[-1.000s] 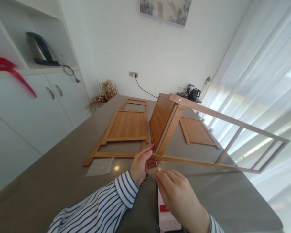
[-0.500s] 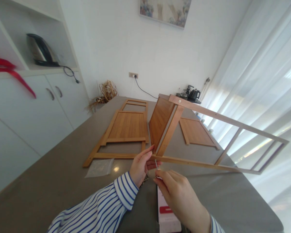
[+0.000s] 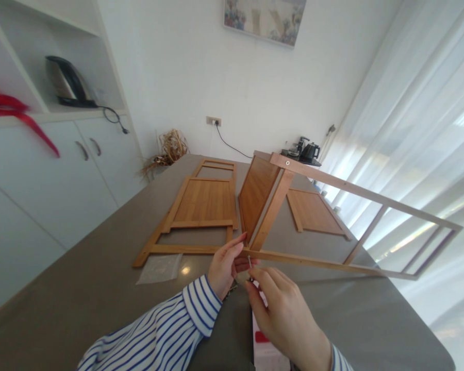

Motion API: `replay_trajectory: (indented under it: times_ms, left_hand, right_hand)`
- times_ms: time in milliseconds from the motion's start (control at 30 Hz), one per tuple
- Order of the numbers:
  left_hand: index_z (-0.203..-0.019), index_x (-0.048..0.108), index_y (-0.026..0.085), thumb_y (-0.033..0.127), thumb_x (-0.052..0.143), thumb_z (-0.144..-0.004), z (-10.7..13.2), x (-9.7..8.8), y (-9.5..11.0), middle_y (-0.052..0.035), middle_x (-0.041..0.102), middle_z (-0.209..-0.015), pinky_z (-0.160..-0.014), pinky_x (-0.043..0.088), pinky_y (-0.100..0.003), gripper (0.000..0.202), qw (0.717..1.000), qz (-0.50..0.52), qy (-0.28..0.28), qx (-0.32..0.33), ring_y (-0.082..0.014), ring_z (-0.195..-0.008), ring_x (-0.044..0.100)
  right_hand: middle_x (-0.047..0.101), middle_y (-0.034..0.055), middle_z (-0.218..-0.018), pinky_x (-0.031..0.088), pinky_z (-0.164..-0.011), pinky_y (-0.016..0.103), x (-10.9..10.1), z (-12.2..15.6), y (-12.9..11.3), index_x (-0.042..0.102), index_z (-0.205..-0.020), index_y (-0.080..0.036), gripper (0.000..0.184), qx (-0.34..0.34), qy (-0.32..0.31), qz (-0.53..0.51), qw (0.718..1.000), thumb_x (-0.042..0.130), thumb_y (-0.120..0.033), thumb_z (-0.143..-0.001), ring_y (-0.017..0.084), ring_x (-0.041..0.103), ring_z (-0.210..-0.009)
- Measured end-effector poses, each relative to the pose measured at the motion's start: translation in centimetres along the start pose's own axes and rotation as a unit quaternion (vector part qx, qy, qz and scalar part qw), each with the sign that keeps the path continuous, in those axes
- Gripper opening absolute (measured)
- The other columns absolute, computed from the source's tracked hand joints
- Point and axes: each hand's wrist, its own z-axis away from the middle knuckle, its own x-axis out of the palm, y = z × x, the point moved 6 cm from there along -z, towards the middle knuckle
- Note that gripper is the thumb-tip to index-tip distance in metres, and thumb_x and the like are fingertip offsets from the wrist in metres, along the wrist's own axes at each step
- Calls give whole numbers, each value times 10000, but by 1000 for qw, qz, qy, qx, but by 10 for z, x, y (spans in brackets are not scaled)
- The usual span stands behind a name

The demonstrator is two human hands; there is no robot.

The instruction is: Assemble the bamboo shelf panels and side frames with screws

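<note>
My left hand (image 3: pixel 225 265) pinches the near corner of a long bamboo ladder frame (image 3: pixel 355 191), where its lower rail meets a standing bamboo panel (image 3: pixel 257 189). My right hand (image 3: pixel 284 314) is closed on a small metal screw (image 3: pixel 249 262), its tip held against that same corner, right beside my left fingers. The frame juts out to the right past the grey table (image 3: pixel 81 288). A silver bolt head (image 3: pixel 287 163) shows at the frame's far top corner.
A flat bamboo side frame (image 3: pixel 201 203) lies on the table's left, another panel (image 3: pixel 313 210) on the right. A clear plastic bag (image 3: pixel 159 268) lies near my left wrist, a white and red paper (image 3: pixel 263 348) under my right hand. White cabinets stand left, curtains right.
My right hand has crept up and left, bringing the screw closer to the frame's corner. The left hand and the frame hold still.
</note>
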Motion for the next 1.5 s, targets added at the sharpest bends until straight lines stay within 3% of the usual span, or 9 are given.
replay_trajectory:
  times_ms: [400, 667, 867, 1000, 1100, 1200, 1333, 1433, 1500]
  left_hand:
    - [-1317, 461, 93, 257, 584, -807, 0, 0, 0, -101, 734, -748, -576, 524, -254, 549, 1000, -5, -5, 2, -206, -659, 704]
    - [-1321, 461, 96, 257, 584, -808, 0, 1, 0, -95, 728, -715, -572, 531, -263, 550, 1000, -5, -5, 1, -205, -650, 701]
    - [-1327, 452, 85, 236, 556, -819, 0, 1, 1, -94, 726, -711, -571, 533, -264, 540, 1000, -4, -1, 1, -205, -643, 700]
    - [-1320, 458, 81, 245, 568, -813, 0, 1, 0, -96, 728, -728, -577, 533, -265, 543, 1000, -5, -6, 3, -209, -656, 701]
    - [-1320, 458, 83, 250, 571, -814, 0, 1, 0, -97, 728, -728, -575, 532, -265, 544, 1000, -6, -7, 3, -208, -658, 702]
    - [-1328, 447, 82, 248, 570, -816, 0, 1, 0, -98, 727, -724, -578, 535, -268, 552, 1000, -6, -5, 3, -208, -654, 702]
    - [-1333, 436, 73, 241, 554, -825, -1, 1, 0, -95, 723, -701, -579, 534, -267, 548, 1000, -7, -4, 0, -204, -636, 701]
    - [-1341, 418, 69, 238, 537, -834, -2, 1, 0, -95, 721, -690, -577, 527, -256, 547, 1000, -7, -7, -1, -200, -639, 701]
    - [-1343, 413, 70, 239, 537, -834, -2, 1, -1, -95, 721, -689, -577, 523, -252, 551, 1000, -7, -9, -3, -199, -641, 699]
  right_hand:
    - [658, 80, -857, 501, -699, 312, 4, 3, 2, 531, -1079, -167, 207, 1, 6, -14, 1000, 396, -140, -925, 197, 637, -786]
    - [668, 51, -872, 502, -703, 279, 6, 4, 8, 560, -1046, -196, 174, 8, -16, -58, 998, 428, -165, -938, 169, 631, -775]
    - [641, 77, -1000, 477, -701, 312, -3, 4, 1, 601, -1012, -202, 161, -55, 15, 113, 992, 477, -165, -915, 189, 589, -817]
    - [620, 82, -878, 436, -602, 323, -5, 6, -8, 600, -1054, -163, 205, -94, -8, 232, 968, 488, -128, -886, 194, 542, -708]
    - [601, 70, -799, 422, -585, 331, -1, 7, -9, 600, -1050, -145, 197, -105, -30, 244, 964, 504, -132, -878, 195, 524, -666]
    - [594, 57, -760, 430, -611, 315, 3, 7, -3, 611, -957, -164, 141, -57, -18, 174, 983, 491, -135, -890, 187, 536, -667]
    - [626, 42, -773, 447, -625, 265, 7, 8, 10, 619, -967, -189, 158, 61, 36, -19, 997, 478, -160, -901, 166, 584, -688]
    - [664, 28, -806, 454, -630, 238, 16, 9, 18, 650, -939, -212, 152, 158, 35, -158, 974, 513, -185, -881, 151, 610, -703]
    - [666, 19, -760, 458, -610, 227, 25, 10, 23, 666, -880, -204, 123, 226, 27, -250, 941, 545, -220, -864, 141, 609, -665]
